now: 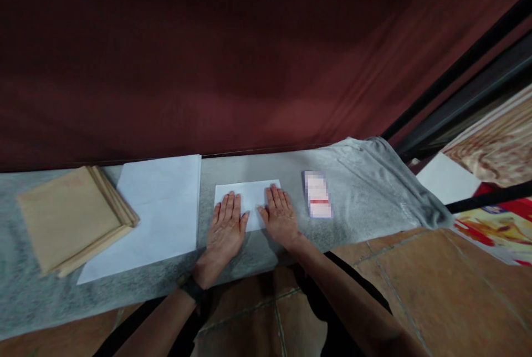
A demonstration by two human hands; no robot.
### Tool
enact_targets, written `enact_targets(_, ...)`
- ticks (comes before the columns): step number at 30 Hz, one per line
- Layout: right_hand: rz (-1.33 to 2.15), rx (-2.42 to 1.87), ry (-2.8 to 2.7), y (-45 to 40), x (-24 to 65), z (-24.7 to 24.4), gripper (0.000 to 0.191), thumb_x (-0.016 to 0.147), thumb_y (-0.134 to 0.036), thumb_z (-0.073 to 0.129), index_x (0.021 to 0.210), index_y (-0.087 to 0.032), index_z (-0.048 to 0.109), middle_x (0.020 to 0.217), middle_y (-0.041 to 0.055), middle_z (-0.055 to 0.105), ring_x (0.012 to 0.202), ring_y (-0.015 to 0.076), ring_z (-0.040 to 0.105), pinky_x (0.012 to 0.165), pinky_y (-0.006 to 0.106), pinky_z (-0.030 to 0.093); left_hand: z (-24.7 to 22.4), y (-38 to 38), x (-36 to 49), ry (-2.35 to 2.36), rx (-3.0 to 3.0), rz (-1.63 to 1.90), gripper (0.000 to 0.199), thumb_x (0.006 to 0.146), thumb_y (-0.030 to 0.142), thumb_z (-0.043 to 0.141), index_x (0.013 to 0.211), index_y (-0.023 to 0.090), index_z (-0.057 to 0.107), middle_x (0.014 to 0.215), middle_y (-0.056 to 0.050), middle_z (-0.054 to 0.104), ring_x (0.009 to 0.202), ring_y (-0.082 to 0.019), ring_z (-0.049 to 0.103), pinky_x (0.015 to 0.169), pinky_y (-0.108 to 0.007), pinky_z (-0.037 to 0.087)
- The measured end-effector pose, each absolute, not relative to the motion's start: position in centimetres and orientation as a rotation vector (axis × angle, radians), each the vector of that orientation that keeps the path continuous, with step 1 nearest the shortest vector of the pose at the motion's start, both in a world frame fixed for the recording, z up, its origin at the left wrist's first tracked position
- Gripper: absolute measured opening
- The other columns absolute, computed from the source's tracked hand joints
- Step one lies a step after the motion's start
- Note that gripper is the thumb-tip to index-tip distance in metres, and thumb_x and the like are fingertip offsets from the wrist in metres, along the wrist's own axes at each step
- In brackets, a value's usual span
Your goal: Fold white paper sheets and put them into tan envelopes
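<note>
A small white rectangle of paper [252, 202] lies flat on the grey cloth in front of me; whether it is folded I cannot tell. My left hand [226, 224] rests palm down on its left part, fingers stretched out. On its right part lies my right hand [280, 213], also flat with the fingers extended. Neither hand grips anything. Just right of the paper is a small pale card or packet [319, 196] with a red band, its print blurred. To the left lies a stack of large white sheets [166, 207], partly under several brown paper envelopes [70, 215].
The grey cloth [266, 166] covers a long narrow surface and bunches at its right end [382, 179]. A dark red curtain [249, 69] hangs behind it. Black bars [465, 63] and a colourful printed box [499, 224] stand at the right. Below is a tiled floor [457, 285].
</note>
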State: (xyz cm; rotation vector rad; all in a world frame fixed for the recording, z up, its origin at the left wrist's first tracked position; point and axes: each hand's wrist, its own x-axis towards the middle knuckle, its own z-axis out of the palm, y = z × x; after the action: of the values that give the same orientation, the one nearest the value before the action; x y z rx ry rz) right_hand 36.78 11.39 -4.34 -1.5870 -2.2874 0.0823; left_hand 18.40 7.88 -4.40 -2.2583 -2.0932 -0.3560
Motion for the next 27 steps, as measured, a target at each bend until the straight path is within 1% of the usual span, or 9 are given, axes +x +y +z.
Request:
enact_targets(5,0.098,-1.667,-2.267,11.1,37.8,-3.8,0.062,0.109,-0.038,0.040,0.159,-0.001,0.037,0.165,0.0232,0.035,0.156,0.0328,0.033,0.127,0.053,0.028,-3.6,7.6,17.9,-2.181,-2.176,-0.353,0.064,0.106,0.039,0.031,0.157,0.001,0.040,0.164,-0.023,0.038,0.155,-0.035,0.034,0.127,-0.055,0.029)
enact_targets(7,0.121,-1.683,-2.268,10.9,37.8,-3.4,0.060,0.110,-0.034,0.037,0.158,0.000,0.038,0.166,0.0228,0.035,0.156,0.0325,0.033,0.127,0.053,0.027,-3.3,7.7,18.2,-2.178,-2.151,-0.390,0.064,0.106,0.038,0.031,0.157,0.001,0.040,0.164,-0.023,0.038,0.156,-0.035,0.033,0.127,-0.056,0.029)
enact_targets(11,0.205,-1.567,-2.351,10.5,36.8,-3.0,0.058,0.110,-0.034,0.031,0.161,-0.007,0.037,0.168,0.0147,0.033,0.158,0.0283,0.030,0.129,0.051,0.025,-3.2,7.8,19.7,-2.074,-2.267,-0.440,0.061,0.106,0.033,0.030,0.160,0.006,0.035,0.166,-0.017,0.038,0.158,-0.029,0.028,0.129,-0.052,0.027)
enact_targets(13,0.248,-1.510,-2.391,10.4,36.2,-3.1,0.057,0.110,-0.036,0.031,0.161,-0.010,0.038,0.169,0.0126,0.033,0.158,0.0267,0.030,0.129,0.049,0.025,-3.4,7.7,20.5,-2.035,-2.347,-0.404,0.059,0.105,0.027,0.029,0.161,0.007,0.035,0.167,-0.015,0.038,0.159,-0.028,0.026,0.129,-0.051,0.027)
enact_targets(16,0.275,-1.472,-2.420,10.7,35.7,-3.4,0.056,0.110,-0.036,0.032,0.160,-0.012,0.040,0.169,0.0123,0.033,0.158,0.0257,0.030,0.129,0.049,0.025,-3.6,7.6,20.8,-2.017,-2.396,-0.360,0.059,0.104,0.022,0.029,0.160,0.007,0.035,0.168,-0.015,0.036,0.160,-0.029,0.023,0.130,-0.053,0.024)
enact_targets(20,0.237,-1.492,-2.408,11.9,35.8,-3.5,0.055,0.110,-0.034,0.031,0.160,-0.012,0.041,0.169,0.0130,0.033,0.159,0.0270,0.028,0.129,0.052,0.023,-3.4,8.0,20.7,-2.032,-2.381,-0.370,0.059,0.105,0.026,0.031,0.161,0.009,0.035,0.168,-0.015,0.035,0.160,-0.029,0.022,0.130,-0.054,0.025)
enact_targets(23,0.233,-1.516,-2.390,12.8,35.6,-3.6,0.055,0.111,-0.034,0.029,0.159,-0.011,0.042,0.168,0.0142,0.034,0.158,0.0280,0.028,0.129,0.053,0.022,-3.1,8.4,20.9,-1.992,-2.395,-0.353,0.059,0.103,0.025,0.035,0.160,0.008,0.037,0.168,-0.016,0.034,0.160,-0.029,0.021,0.130,-0.056,0.022)
enact_targets(25,0.260,-1.490,-2.384,13.2,35.0,-3.7,0.055,0.111,-0.034,0.026,0.159,-0.012,0.043,0.167,0.0141,0.037,0.158,0.0262,0.030,0.129,0.052,0.023,-2.9,8.7,21.2,-1.886,-2.481,-0.314,0.059,0.102,0.022,0.037,0.159,0.007,0.038,0.169,-0.016,0.033,0.160,-0.029,0.021,0.132,-0.054,0.019)
enact_targets(27,0.290,-1.444,-2.387,13.3,34.4,-3.7,0.056,0.111,-0.034,0.024,0.157,-0.010,0.045,0.166,0.0148,0.040,0.157,0.0243,0.032,0.129,0.049,0.024,-2.7,8.8,21.5,-1.832,-2.522,-0.271,0.061,0.100,0.019,0.039,0.160,0.005,0.035,0.169,-0.019,0.031,0.160,-0.029,0.020,0.132,-0.052,0.017)
